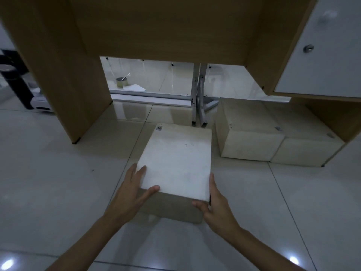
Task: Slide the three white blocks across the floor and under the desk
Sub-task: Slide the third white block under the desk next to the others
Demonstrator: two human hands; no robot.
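A white block [178, 159] lies on the tiled floor, its far end at the mouth of the wooden desk [160, 30]. My left hand [132, 190] presses flat against its near left corner, fingers straight. On the near right corner rests my right hand [212, 204], fingers along the side and thumb on the front face. Two more white blocks sit side by side under the desk at the right, one [248, 132] nearer the middle, the other [310, 143] beneath the cabinet.
The desk's left side panel [64, 79] and a right cabinet with a white door [320, 49] frame the opening. Behind it stand metal table legs [198, 94], a tape roll [122, 82] and paper. A black stand [15, 81] is at far left.
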